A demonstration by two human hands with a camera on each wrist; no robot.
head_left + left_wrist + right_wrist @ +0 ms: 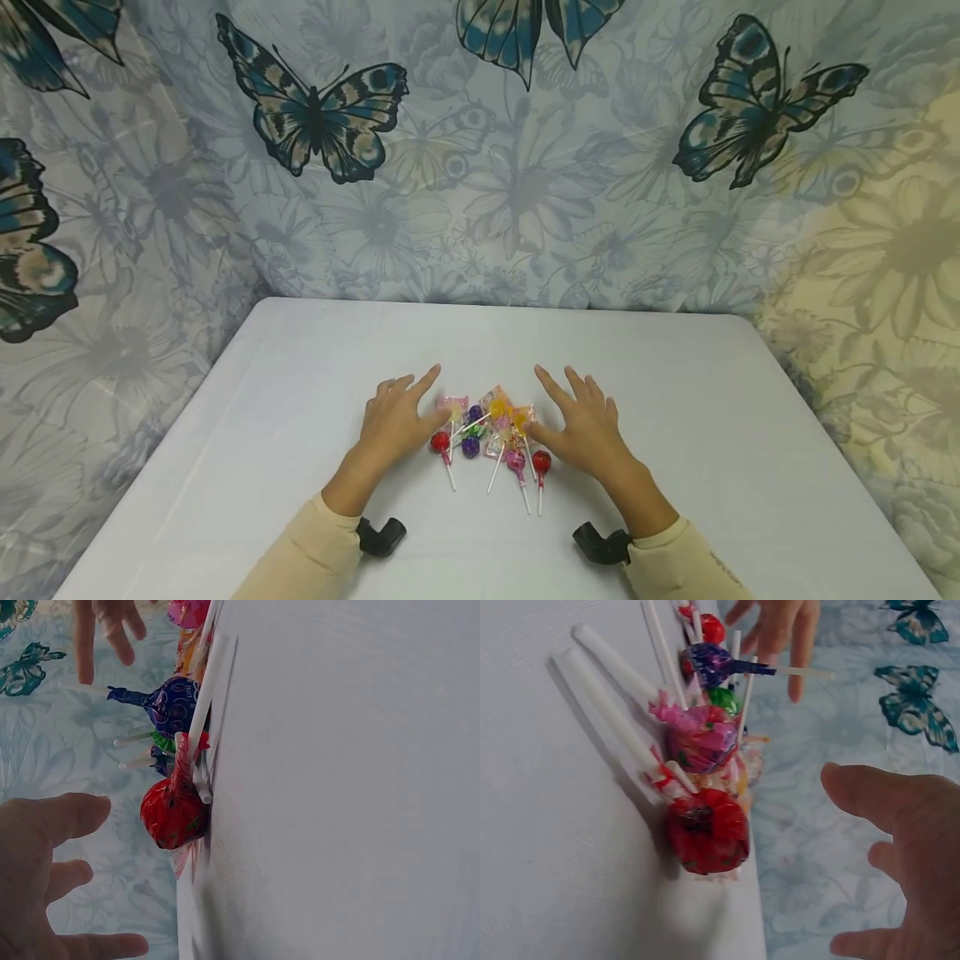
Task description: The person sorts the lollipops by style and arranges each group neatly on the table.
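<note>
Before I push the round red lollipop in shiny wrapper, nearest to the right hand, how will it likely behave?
The round red lollipop may roll in an arc, as its ball-like head joins a thin white stick. Its shiny wrapper could be slippery. The stick looks straight, so it is probably stiff.

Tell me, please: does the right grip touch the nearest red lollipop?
Apart: the right wrist view shows blue backdrop in the gap between the right grip and the red lollipop.

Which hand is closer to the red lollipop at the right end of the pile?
Right. The right hand is close by, mostly to the right of the red lollipop; the left hand is farther, at the left side of the pile.
</note>
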